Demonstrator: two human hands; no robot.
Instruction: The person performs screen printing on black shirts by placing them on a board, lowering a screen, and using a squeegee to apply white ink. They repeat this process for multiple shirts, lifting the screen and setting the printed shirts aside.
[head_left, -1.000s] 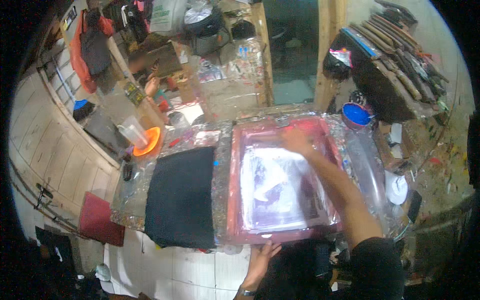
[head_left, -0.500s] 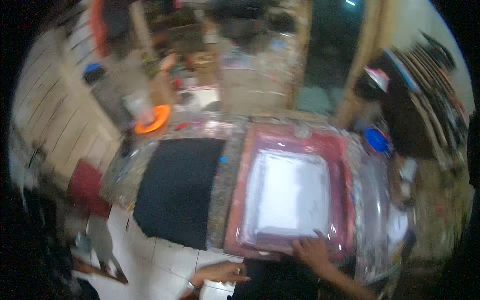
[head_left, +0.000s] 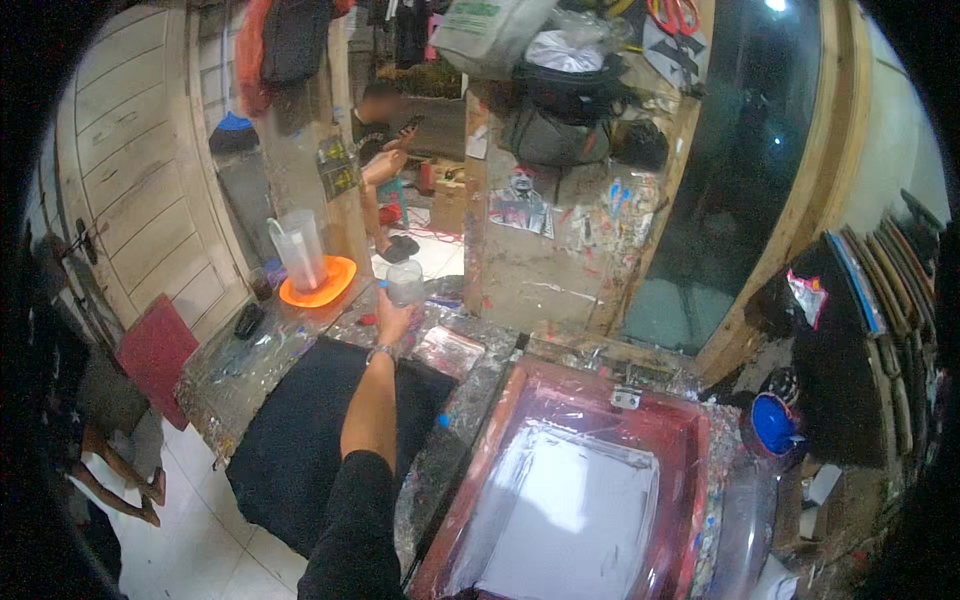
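My left hand (head_left: 393, 318) reaches far forward over the black cloth (head_left: 300, 425), a band round its wrist. Its fingers are closed round a clear plastic container (head_left: 405, 284) at the back of the worktop; what is inside is hard to make out. Black cloth lies spread on the left board and hangs over its front edge. To the right is a reddish screen-printing frame (head_left: 690, 450) with a white rectangular area (head_left: 570, 500) in its middle. No part of my right hand shows.
An orange dish (head_left: 335, 285) holds a translucent pitcher (head_left: 300, 250). At the right are a blue bowl (head_left: 773, 420) and a stack of boards (head_left: 890, 300). Beyond the doorway sits a person (head_left: 380, 130) holding a phone; another person's hands (head_left: 150, 497) show at lower left.
My left hand has gone from the front edge to the back of the worktop and taken hold of the clear container. My right hand has left the frame's edge and the view. The view has tilted up.
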